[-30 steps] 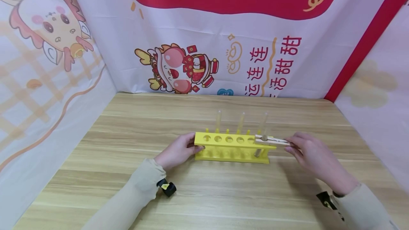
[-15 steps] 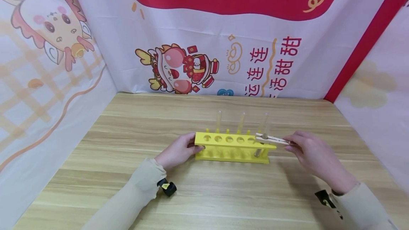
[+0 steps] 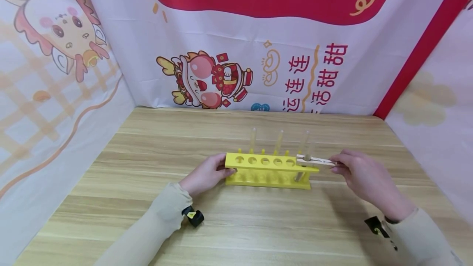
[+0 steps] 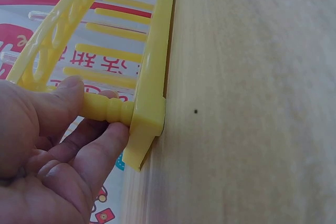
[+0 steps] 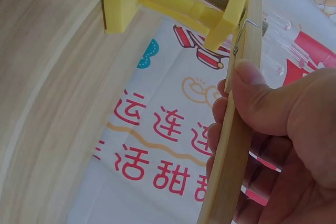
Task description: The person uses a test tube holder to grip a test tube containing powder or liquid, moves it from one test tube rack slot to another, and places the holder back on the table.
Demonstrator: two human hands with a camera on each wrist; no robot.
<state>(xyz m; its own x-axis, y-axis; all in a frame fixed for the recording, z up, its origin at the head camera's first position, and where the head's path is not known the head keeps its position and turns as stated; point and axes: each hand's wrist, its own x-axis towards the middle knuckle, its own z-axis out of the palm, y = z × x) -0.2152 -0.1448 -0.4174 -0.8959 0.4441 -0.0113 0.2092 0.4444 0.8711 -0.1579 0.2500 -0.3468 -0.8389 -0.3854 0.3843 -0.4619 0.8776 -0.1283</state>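
Observation:
A yellow test tube rack [image 3: 271,168] stands on the wooden table. My left hand [image 3: 206,173] grips its left end, with thumb and fingers around the end post [image 4: 105,107] in the left wrist view. My right hand [image 3: 363,180] holds a wooden test tube holder [image 5: 231,150] by its handle, the thumb pressing on one side. The far end of the test tube holder lies over the rack's right end, around a test tube [image 3: 298,177] with greyish content. That tube stands in the rightmost hole and reaches down toward the base.
Clear test tubes [image 3: 279,141] sit upside down on pegs along the rack's back. Printed cloth [image 3: 140,52] walls off the back and both sides of the table [image 3: 236,229]. Black straps [image 3: 193,216] are on both wrists.
The right hand and the test tube holder have shifted slightly right, and the gap between the holder's two wooden legs looks narrower. The left hand and the rack have stayed nearly in place.

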